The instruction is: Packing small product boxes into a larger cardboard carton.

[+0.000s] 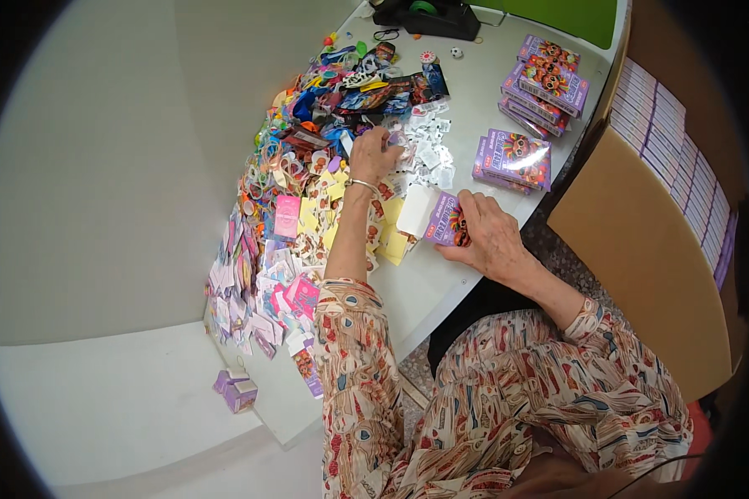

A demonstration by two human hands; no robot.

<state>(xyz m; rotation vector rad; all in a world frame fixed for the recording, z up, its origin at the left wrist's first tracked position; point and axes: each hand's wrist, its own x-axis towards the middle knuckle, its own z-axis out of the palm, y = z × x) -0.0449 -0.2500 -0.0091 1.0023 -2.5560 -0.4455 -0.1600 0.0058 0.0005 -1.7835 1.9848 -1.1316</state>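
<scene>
Purple box (448,223), flap (416,209) open, clamped by fingers of right hand (497,237) near table (438,301) edge, yellow cards (393,244) just beside, then left hand (371,158) at white packets (431,154), fingers' grip impossible to tell, heaped trinkets (305,106) crowding it, stacked boxes (549,87) to the right, black tape dispenser (453,23) farthest.

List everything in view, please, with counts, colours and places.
Table: one, pale, centre
Trinkets: many, multicoloured, table's left
Packets: many, pinkish, lower left
Slips: many, white, right of trinkets
Cards: several, yellow, centre
Stacked boxes: several, purple, table's right
Open box: one, purple, near edge
Carton: one, brown, far right
Packed boxes: many, pale, in carton
Tape dispenser: one, black, far edge
Left hand: one, bare, among piles
Right hand: one, bare, holding open box
</scene>
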